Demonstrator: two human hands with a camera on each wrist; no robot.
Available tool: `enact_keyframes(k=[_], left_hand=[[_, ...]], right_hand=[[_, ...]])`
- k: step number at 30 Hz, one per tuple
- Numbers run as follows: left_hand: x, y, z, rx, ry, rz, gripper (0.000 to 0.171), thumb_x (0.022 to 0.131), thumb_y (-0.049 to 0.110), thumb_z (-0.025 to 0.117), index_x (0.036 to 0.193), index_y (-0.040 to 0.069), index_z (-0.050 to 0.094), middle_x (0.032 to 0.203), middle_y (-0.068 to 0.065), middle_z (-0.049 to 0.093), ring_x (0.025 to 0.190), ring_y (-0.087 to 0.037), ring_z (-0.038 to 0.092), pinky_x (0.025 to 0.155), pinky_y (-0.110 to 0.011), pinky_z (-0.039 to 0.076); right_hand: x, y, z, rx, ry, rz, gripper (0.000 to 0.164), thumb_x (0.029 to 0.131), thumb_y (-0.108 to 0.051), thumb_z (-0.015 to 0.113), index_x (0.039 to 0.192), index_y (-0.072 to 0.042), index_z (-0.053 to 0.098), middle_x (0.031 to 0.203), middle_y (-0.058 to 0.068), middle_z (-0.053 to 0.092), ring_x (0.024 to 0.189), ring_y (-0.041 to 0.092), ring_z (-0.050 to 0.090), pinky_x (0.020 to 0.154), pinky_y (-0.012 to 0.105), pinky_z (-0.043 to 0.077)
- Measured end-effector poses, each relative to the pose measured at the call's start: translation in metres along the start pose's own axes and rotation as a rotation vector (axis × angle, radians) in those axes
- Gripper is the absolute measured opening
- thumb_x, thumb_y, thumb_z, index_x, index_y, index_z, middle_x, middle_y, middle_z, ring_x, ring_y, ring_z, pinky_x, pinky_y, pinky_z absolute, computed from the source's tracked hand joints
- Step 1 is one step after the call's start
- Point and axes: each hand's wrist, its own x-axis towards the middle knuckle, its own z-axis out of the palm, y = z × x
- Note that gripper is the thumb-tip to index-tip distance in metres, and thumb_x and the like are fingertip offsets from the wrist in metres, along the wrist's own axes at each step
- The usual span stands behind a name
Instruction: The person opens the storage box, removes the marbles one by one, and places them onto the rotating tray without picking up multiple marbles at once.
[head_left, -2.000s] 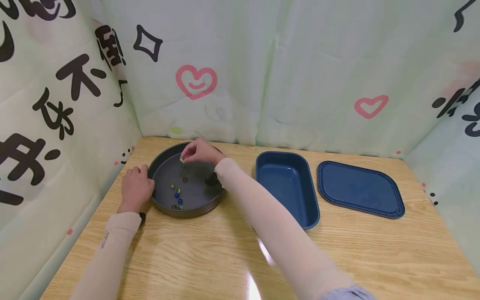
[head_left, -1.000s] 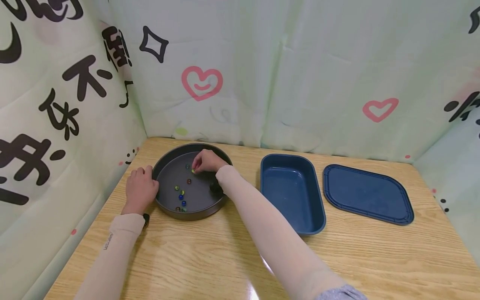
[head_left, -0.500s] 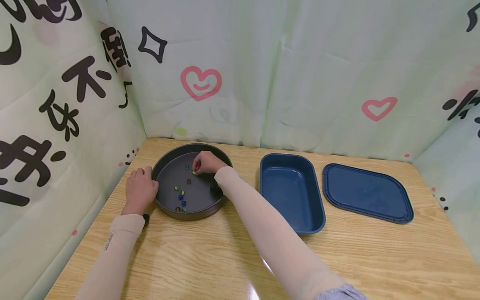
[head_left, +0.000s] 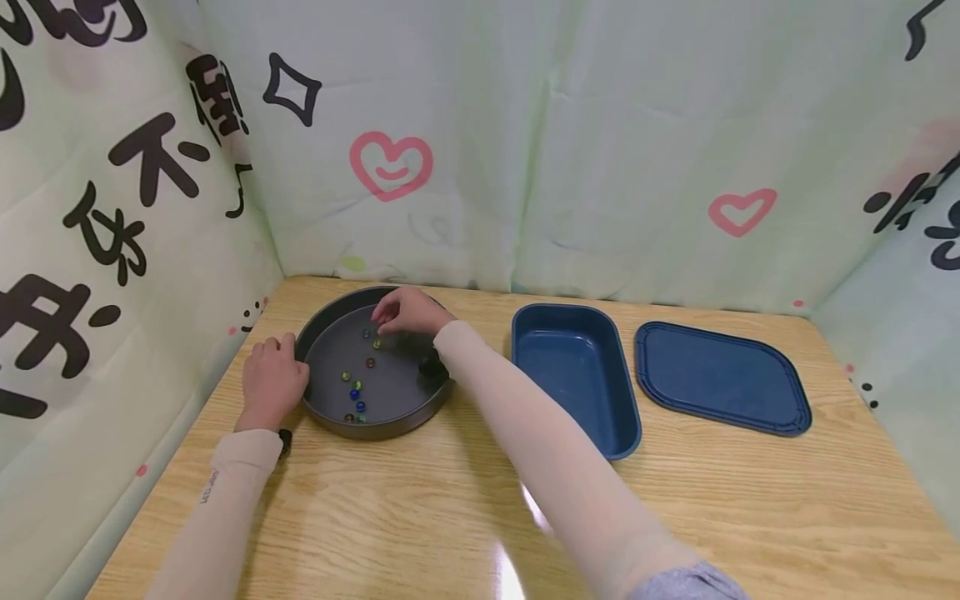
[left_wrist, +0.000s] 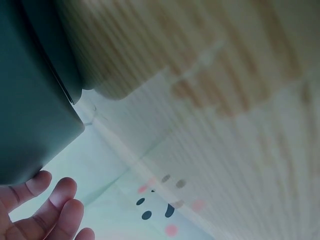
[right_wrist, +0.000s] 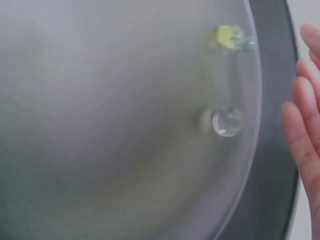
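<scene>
In the head view, a round dark grey pan (head_left: 397, 417) holds several glass marbles. My right hand (head_left: 408, 312) hovers over its far part, fingers slightly apart with nothing seen between them. Just below the fingertips lies a yellow marble (head_left: 377, 343), beside a greyish-teal marble (head_left: 366, 333). A reddish marble (head_left: 371, 362) and two blue ones, including this blue marble (head_left: 361, 407), lie nearer. A clear marble (right_wrist: 227, 122) shows in the right wrist view, apart from the relaxed fingers. My left hand (head_left: 273, 379) rests against the pan's left side, a fingertip touching its outer wall.
An open blue rectangular container (head_left: 633, 417) stands right of the pan, partly behind my right forearm. Its flat blue lid (head_left: 720, 379) lies farther right on the wooden table (head_left: 390, 517). A printed curtain (head_left: 480, 167) encloses the back and sides.
My right hand held the yellow marble against the pan floor; now it has let go and risen slightly, leaving the marble there. The left hand stays at the pan's side.
</scene>
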Motion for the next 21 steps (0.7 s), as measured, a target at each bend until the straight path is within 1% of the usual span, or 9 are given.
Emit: enact_keyframes(k=[5,10,13,17,21], left_hand=[[0.003,-0.001,0.002,-0.005,-0.008,-0.002,0.031,0.085,0.008,0.047,0.111,-0.010,0.047,0.099,-0.033,0.052,0.089,-0.045,0.048,0.077,-0.055,0.041],[0.003,-0.001,0.002,-0.020,-0.013,-0.004,0.035,0.085,0.007,0.046,0.115,-0.010,0.047,0.101,-0.034,0.052,0.091,-0.047,0.048,0.079,-0.056,0.041],[0.003,-0.002,0.002,-0.028,-0.011,-0.003,0.035,0.085,0.007,0.045,0.115,-0.011,0.047,0.102,-0.034,0.052,0.090,-0.047,0.047,0.078,-0.056,0.040],[0.003,-0.004,0.002,-0.036,-0.015,-0.004,0.036,0.085,0.007,0.045,0.115,-0.011,0.046,0.102,-0.035,0.051,0.090,-0.047,0.047,0.077,-0.056,0.040],[0.003,-0.007,0.001,-0.030,-0.032,0.004,0.035,0.084,0.008,0.045,0.114,-0.011,0.046,0.101,-0.035,0.051,0.088,-0.047,0.048,0.074,-0.055,0.040]], right_hand=[[-0.004,-0.005,-0.009,0.121,0.026,-0.043,0.026,0.080,-0.007,0.073,0.105,0.001,0.068,0.098,0.011,0.070,0.085,0.013,0.064,0.077,0.019,0.051],[-0.013,-0.018,-0.022,0.242,0.054,-0.113,0.026,0.080,-0.006,0.073,0.104,0.002,0.069,0.101,0.018,0.070,0.085,0.015,0.065,0.080,0.022,0.052],[-0.020,-0.027,-0.033,0.291,0.078,-0.153,0.027,0.080,-0.006,0.073,0.105,0.003,0.068,0.102,0.018,0.069,0.086,0.015,0.065,0.083,0.023,0.052],[-0.036,-0.042,-0.048,0.352,0.082,-0.182,0.028,0.082,-0.004,0.070,0.108,0.005,0.066,0.104,0.017,0.069,0.090,0.015,0.065,0.086,0.026,0.052],[-0.059,-0.055,-0.066,0.406,0.085,-0.199,0.027,0.084,-0.001,0.067,0.110,0.007,0.064,0.106,0.019,0.067,0.092,0.013,0.065,0.087,0.029,0.052]])
